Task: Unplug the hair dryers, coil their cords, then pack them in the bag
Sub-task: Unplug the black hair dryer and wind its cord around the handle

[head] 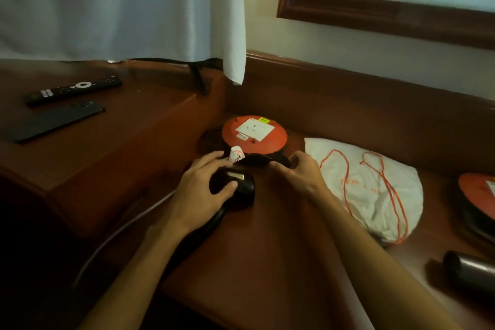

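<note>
A black hair dryer [241,185] lies on the brown wooden desk [267,249], its handle pointing toward me. My left hand [203,187] rests over its body, thumb curled on the barrel. My right hand [297,171] pinches the black cord bundle [257,159], which carries a white tag [236,156], just in front of an orange extension reel [254,132] with a white socket on top. The socket looks unoccupied. A white drawstring bag [369,190] with orange cord lies flat to the right of my right hand.
A second orange reel [479,190] shows at the right edge, and a dark metal cylinder [471,268] lies near the front right. On the raised shelf to the left lie a remote [75,88] and a black phone [53,120]. A white curtain [233,21] hangs behind.
</note>
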Demonstrator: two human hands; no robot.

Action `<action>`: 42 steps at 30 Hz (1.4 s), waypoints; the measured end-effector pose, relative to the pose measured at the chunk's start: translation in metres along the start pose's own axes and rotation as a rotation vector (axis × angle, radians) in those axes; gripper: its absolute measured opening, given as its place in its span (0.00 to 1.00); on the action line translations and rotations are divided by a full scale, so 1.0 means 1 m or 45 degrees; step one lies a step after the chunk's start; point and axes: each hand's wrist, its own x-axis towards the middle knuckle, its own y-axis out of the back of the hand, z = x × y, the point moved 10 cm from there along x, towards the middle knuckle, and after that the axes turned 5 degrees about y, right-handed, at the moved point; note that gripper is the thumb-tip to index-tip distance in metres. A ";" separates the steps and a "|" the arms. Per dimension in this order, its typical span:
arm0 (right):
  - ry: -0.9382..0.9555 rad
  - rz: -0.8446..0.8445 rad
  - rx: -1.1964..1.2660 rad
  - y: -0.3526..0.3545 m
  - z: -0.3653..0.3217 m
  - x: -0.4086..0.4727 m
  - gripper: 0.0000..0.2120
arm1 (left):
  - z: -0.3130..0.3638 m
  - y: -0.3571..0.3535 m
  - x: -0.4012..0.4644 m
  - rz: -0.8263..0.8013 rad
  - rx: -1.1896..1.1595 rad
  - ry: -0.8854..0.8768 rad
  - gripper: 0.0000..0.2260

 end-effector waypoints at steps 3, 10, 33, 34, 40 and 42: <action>-0.061 0.013 -0.013 -0.004 0.009 -0.017 0.21 | -0.005 0.007 -0.035 0.130 -0.091 0.033 0.11; 0.002 -0.122 -0.205 -0.010 0.003 -0.051 0.22 | -0.041 -0.015 -0.069 0.026 -0.012 0.248 0.14; 0.177 -0.337 1.515 0.059 -0.081 -0.195 0.25 | 0.153 -0.004 -0.081 -0.011 -0.596 -0.294 0.14; 0.211 -0.333 1.700 0.064 -0.084 -0.194 0.24 | 0.161 -0.012 -0.083 -0.007 -0.590 -0.338 0.13; 0.046 0.068 1.786 0.088 -0.045 -0.194 0.12 | 0.162 -0.058 -0.089 -0.046 -0.691 -0.195 0.13; -0.010 0.214 1.673 0.103 -0.033 -0.192 0.09 | 0.159 -0.074 -0.089 -0.111 -0.724 -0.142 0.14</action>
